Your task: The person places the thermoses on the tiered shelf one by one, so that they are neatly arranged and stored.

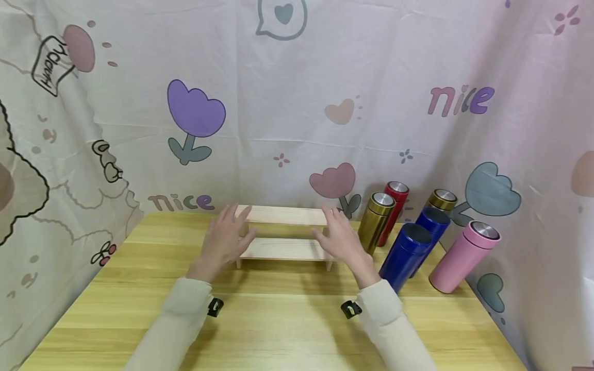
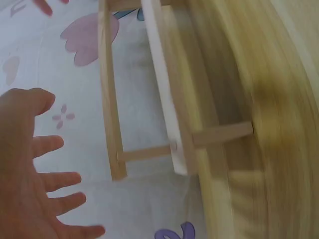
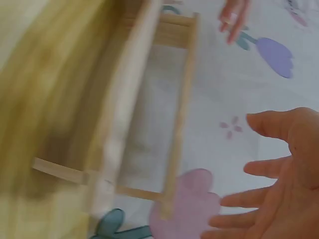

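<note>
A pale two-tier wooden rack (image 1: 285,249) stands on the table before the curtain, its upper board (image 1: 287,215) behind and above the lower one. My left hand (image 1: 224,238) hovers by the rack's left end with its fingers spread, and the left wrist view shows it apart from the wood. By the opposite end is my right hand (image 1: 341,238), fingers likewise spread; a gap separates it from the rack (image 3: 182,119) in the right wrist view. Neither hand holds anything.
To the right of the rack stand several flasks: a gold flask (image 1: 373,224), a red flask (image 1: 394,211), a gold-topped flask (image 1: 442,199), a front blue flask (image 1: 405,257), a rear blue flask (image 1: 433,221) and a pink flask (image 1: 464,257). A patterned curtain (image 1: 278,103) hangs behind the wooden table (image 1: 274,330).
</note>
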`<state>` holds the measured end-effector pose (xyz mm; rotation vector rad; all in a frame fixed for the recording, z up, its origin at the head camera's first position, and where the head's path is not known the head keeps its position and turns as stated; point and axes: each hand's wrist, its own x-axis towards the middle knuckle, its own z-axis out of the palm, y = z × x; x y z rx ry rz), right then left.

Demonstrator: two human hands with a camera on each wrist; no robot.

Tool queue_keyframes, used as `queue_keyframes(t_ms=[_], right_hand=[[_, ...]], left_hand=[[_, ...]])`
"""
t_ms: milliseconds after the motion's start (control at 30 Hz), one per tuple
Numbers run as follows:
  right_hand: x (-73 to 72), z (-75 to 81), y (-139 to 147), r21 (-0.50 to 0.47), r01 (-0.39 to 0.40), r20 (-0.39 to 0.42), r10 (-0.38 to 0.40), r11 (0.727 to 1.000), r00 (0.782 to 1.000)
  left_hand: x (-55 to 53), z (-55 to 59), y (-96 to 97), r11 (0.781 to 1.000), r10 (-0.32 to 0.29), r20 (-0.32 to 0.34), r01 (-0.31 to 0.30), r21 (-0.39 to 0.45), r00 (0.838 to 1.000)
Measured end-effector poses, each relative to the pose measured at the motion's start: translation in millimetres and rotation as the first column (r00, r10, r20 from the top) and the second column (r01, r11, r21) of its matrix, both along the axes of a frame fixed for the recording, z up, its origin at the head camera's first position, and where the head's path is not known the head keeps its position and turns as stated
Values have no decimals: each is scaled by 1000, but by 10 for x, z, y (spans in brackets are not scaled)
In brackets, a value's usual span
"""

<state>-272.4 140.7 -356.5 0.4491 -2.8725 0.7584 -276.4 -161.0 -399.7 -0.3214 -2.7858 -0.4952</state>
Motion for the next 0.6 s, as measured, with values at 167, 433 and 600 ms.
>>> queue_keyframes(t_ms=[167,433,600], right_hand=[[89,206,183,-107,-23,-29,20,994,999],[308,550,493,-159,-8,-79,-5,987,997],[483,742,682,-194,7,-61,-19,981,998]], left_hand=[[4,12,-179,996,-16,-71,22,84,997],[75,-29,-431,970,-60,13,55,236,998],[71,-117,-518,934,-118,45,96,344,992]])
